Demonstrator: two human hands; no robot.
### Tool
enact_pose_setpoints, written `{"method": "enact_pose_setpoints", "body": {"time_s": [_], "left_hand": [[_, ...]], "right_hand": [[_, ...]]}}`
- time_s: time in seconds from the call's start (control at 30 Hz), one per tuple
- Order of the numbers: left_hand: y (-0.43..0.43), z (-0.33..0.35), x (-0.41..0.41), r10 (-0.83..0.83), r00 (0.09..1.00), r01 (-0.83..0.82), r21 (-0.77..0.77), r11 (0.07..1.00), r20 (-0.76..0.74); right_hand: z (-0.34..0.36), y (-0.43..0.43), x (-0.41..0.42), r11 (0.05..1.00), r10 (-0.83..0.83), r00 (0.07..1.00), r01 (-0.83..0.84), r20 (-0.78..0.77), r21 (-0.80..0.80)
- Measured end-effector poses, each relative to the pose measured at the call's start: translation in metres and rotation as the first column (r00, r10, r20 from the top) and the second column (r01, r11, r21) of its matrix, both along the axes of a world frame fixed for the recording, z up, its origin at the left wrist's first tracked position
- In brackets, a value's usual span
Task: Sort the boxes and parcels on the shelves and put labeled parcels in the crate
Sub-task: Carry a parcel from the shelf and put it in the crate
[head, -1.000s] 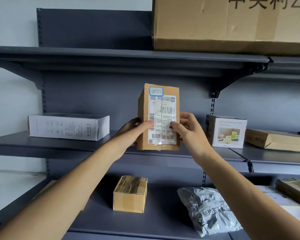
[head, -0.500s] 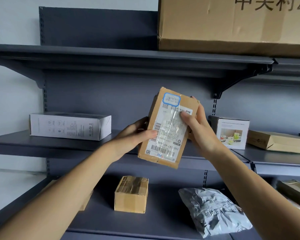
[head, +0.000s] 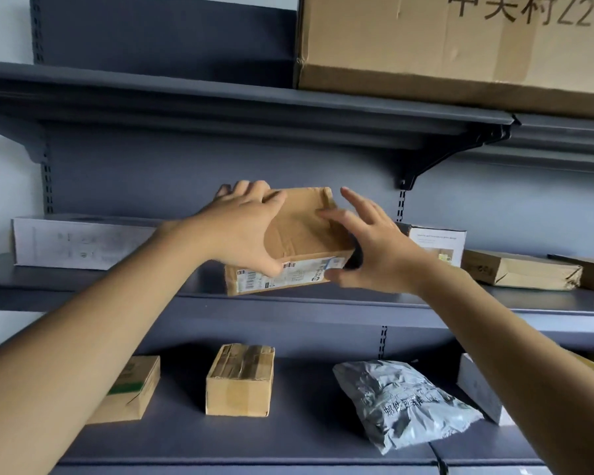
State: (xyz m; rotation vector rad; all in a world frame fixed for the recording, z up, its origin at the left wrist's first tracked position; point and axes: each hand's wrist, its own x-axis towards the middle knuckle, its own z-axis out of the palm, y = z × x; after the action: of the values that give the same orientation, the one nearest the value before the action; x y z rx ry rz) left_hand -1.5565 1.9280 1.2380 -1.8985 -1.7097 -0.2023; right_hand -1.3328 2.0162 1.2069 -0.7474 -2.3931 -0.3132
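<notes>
A brown cardboard parcel (head: 300,231) lies tipped flat at the middle shelf (head: 323,308), its white shipping label (head: 288,274) facing me along the front edge. My left hand (head: 244,231) grips the parcel's left side, thumb on the label and fingers over the top. At the parcel's right end is my right hand (head: 367,248), fingers spread and straight, thumb near the label's corner. No crate is in view.
On the middle shelf are a long white box (head: 79,243) at left, a small printed box (head: 439,243) and flat brown parcels (head: 518,269) at right. The lower shelf holds a taped carton (head: 240,380), a green-marked box (head: 131,389) and a grey mailer bag (head: 402,404). A big carton (head: 460,46) sits up top.
The parcel has turned from upright with its label facing me to lying flat at the shelf edge. My right hand has loosened its hold and spread its fingers.
</notes>
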Motion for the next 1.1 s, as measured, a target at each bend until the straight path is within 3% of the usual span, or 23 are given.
{"method": "enact_pose_setpoints", "body": {"time_s": [0.13, 0.3, 0.37, 0.47, 0.53, 0.63, 0.7, 0.8, 0.9, 1.1], "left_hand": [[0.004, -0.001, 0.016, -0.051, 0.971, 0.055, 0.010, 0.998, -0.235], [0.004, 0.004, 0.013, -0.136, 0.945, 0.157, 0.049, 0.986, -0.298], [0.007, 0.003, 0.008, -0.208, 0.947, 0.247, 0.141, 0.959, -0.246], [0.013, -0.006, 0.000, -0.353, 0.932, 0.288, 0.414, 0.863, 0.087], [0.015, -0.016, 0.000, -0.462, 0.795, 0.223, 0.518, 0.826, 0.393], [0.030, -0.037, -0.002, -0.419, 0.441, 0.202, 0.367, 0.908, 0.794], [0.039, -0.053, -0.001, -0.374, 0.211, 0.325, 0.296, 0.898, 0.903], [0.044, -0.074, 0.007, -0.397, -0.043, 0.465, 0.370, 0.804, 0.917], [0.038, -0.085, 0.016, -0.437, -0.138, 0.560, 0.434, 0.706, 0.889], [0.030, -0.100, 0.049, -0.472, -0.157, 0.680, 0.441, 0.585, 0.868]], "right_hand": [[-0.003, -0.002, -0.012, 0.977, -0.201, 0.962, 0.183, 0.185, 0.110], [-0.007, 0.003, -0.015, 0.965, -0.200, 0.974, 0.177, 0.105, 0.192], [-0.003, 0.005, -0.015, 0.984, -0.166, 0.985, 0.168, -0.045, 0.056], [-0.004, 0.014, -0.010, 0.956, -0.080, 0.933, -0.028, -0.352, -0.292], [-0.008, 0.015, -0.011, 0.864, -0.049, 0.859, -0.220, -0.510, -0.453], [-0.018, 0.010, -0.015, 0.739, -0.059, 0.780, -0.386, -0.623, -0.552], [-0.022, 0.001, -0.018, 0.710, -0.075, 0.768, -0.406, -0.636, -0.575], [-0.032, -0.007, -0.022, 0.682, -0.097, 0.751, -0.428, -0.653, -0.593], [-0.043, -0.012, -0.023, 0.659, -0.122, 0.727, -0.450, -0.675, -0.603], [-0.070, -0.030, 0.006, 0.653, -0.230, 0.640, -0.457, -0.733, -0.604]]}}
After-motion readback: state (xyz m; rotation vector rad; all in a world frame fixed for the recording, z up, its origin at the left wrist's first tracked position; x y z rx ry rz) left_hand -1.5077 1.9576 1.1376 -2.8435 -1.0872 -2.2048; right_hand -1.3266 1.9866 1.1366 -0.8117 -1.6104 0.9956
